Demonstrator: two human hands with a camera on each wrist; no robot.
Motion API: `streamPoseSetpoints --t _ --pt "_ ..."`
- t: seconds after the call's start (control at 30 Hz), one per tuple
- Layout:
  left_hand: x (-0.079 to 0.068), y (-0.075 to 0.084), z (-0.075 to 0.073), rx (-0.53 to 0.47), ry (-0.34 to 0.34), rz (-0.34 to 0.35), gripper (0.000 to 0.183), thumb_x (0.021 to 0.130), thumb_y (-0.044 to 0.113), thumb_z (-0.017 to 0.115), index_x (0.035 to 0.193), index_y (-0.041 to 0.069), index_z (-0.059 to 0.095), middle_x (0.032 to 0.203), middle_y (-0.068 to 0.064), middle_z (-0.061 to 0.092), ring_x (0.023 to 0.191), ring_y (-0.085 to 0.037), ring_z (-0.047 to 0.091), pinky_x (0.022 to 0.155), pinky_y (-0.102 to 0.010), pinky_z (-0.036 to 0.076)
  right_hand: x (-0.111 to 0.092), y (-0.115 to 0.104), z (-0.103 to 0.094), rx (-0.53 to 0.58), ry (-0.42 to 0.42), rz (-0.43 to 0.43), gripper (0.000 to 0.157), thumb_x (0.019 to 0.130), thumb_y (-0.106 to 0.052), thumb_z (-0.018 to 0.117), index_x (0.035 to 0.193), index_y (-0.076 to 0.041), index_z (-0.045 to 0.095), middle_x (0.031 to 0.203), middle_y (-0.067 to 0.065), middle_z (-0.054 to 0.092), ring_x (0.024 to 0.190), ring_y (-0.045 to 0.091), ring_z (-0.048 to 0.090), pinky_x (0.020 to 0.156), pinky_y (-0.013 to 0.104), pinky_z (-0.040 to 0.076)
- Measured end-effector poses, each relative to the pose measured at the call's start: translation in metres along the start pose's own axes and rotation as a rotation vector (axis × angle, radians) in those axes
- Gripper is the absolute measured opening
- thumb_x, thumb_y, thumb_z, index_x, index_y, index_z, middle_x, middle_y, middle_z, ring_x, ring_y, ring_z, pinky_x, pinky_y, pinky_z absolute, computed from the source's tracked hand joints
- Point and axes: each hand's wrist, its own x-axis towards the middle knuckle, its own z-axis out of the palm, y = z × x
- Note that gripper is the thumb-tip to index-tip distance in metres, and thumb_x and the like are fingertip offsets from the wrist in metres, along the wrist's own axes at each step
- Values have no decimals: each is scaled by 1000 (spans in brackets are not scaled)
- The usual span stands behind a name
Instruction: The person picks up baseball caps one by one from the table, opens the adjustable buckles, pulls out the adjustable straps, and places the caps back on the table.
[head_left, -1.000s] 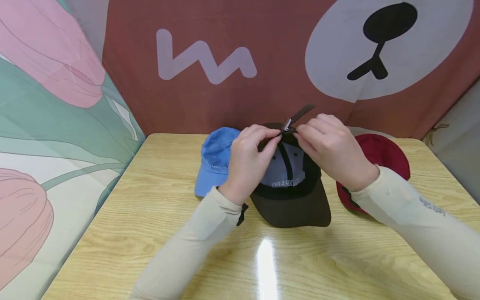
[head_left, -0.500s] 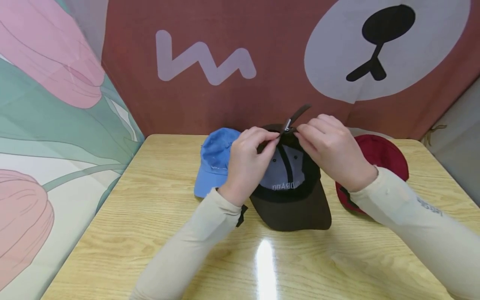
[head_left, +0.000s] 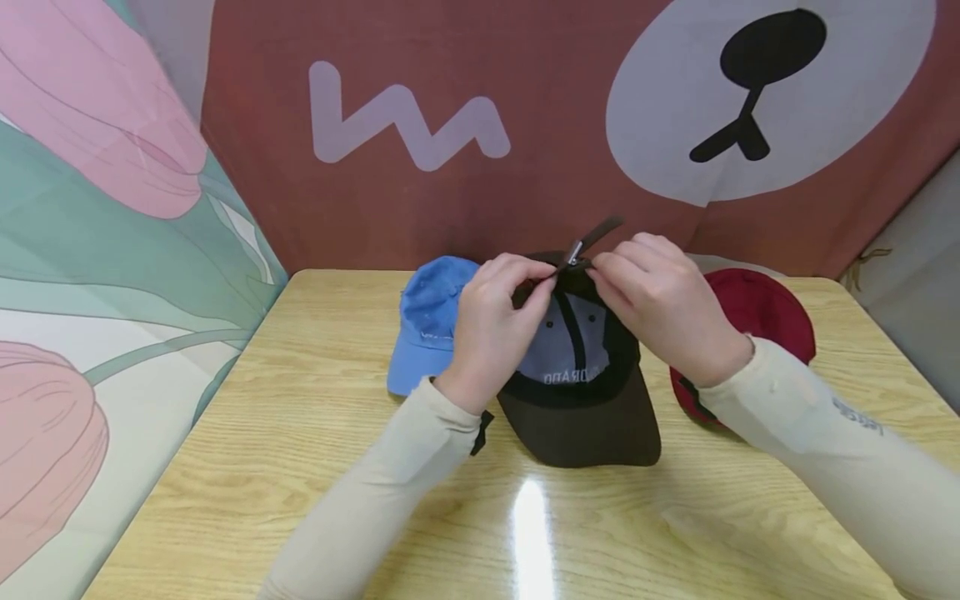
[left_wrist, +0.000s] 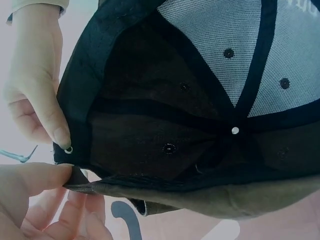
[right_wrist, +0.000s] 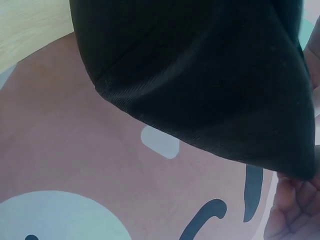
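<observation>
over the last second the dark cap (head_left: 585,432) has tipped slightly, its brim lower over the desk (head_left: 315,417), while my left grip (head_left: 495,325) and right grip (head_left: 667,304) have barely shifted. the strap (head_left: 603,231) has sagged a touch too, its free end jutting past the metal buckle (head_left: 574,252). on the left i'm pinching the band beside the buckle between thumb and fingers; on the right i'm pinching the cap's rear edge. the cap hangs between them, its inside facing me, with the blue cap (head_left: 423,325) to its left and the red cap (head_left: 765,312) to its right. i'd judge the strap work little advanced and unfinished. whether the brim touches the desk, i can't quite tell.
</observation>
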Motion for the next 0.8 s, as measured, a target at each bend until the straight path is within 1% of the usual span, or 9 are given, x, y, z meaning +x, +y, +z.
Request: streamPoseSetpoints --t 0.1,0.2,0.33,0.47,0.8 --pt "0 1 0 -1 -9 -5 14 90 7 70 103 2 74 96 -6 69 86 -19 60 75 -25 48 0 -1 -1 -1 3 -6 25 72 10 80 92 8 65 80 20 63 71 34 55 66 44 48" --pt "1 1 0 -6 -7 6 17 90 7 70 105 2 74 97 -7 69 86 -20 60 74 -26 48 0 -1 -1 4 7 -15 25 72 9 80 93 8 65 82 20 64 72 35 56 67 45 49" --pt "0 0 0 -16 10 35 16 89 5 70 104 1 75 95 -8 70 87 -21 62 71 -28 49 2 -3 -1 7 6 -22 26 72 9 80 93 8 65 83 21 65 73 35 57 68 45 50" --pt "0 -1 0 -9 21 57 16 88 3 71 102 0 75 94 -8 70 87 -20 63 72 -25 49 2 -4 -2 -6 -1 -16 26 71 9 81 92 8 65 81 20 64 71 34 56 67 44 50" --pt "-1 -2 1 9 20 66 15 89 4 70 102 0 75 93 -8 69 87 -20 62 72 -24 49 2 -4 -1 -17 -16 7 23 73 9 79 91 8 65 80 20 62 70 34 54 65 42 48"
